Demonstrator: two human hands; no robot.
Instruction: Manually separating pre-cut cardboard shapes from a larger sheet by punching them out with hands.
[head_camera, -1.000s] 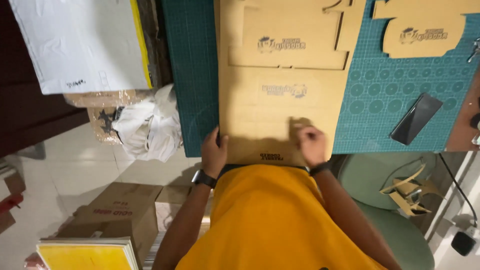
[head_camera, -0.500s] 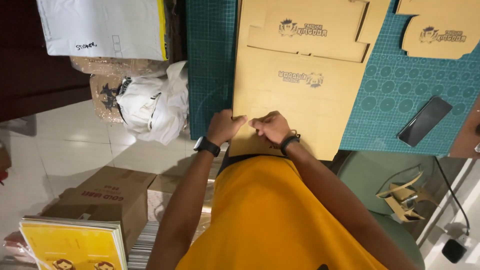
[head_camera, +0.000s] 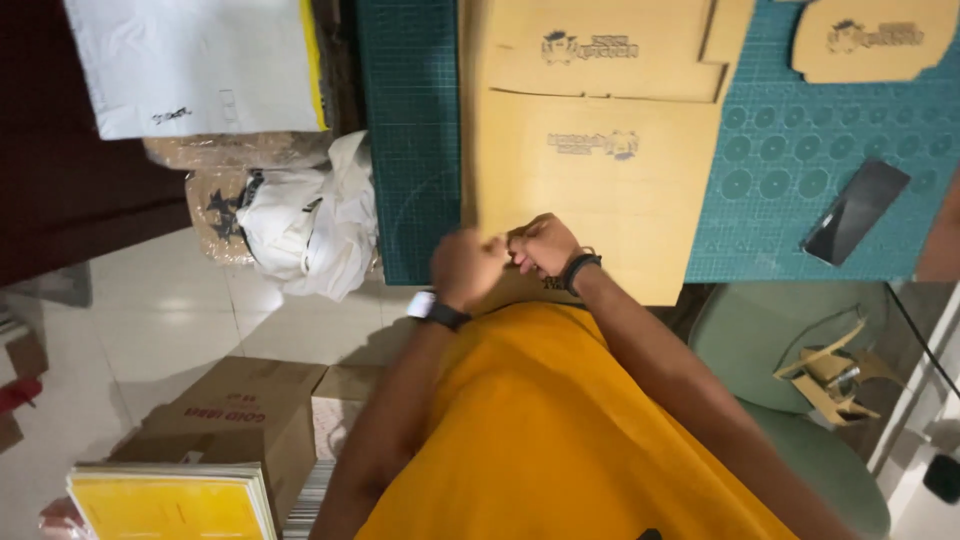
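The flat cardboard sheet (head_camera: 600, 190) lay on the green cutting mat (head_camera: 410, 140), and at its near edge the left hand (head_camera: 468, 265) and right hand (head_camera: 545, 245) met, each grip closed, seemingly pinching a small flap.

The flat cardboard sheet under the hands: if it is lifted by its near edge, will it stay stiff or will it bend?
The flat cardboard sheet is wide, thin and scored, so it would probably fold along those creases rather than stay rigid. It looks light for its size. On the smooth green cutting mat it would likely slide easily when pushed by the left hand or right hand.
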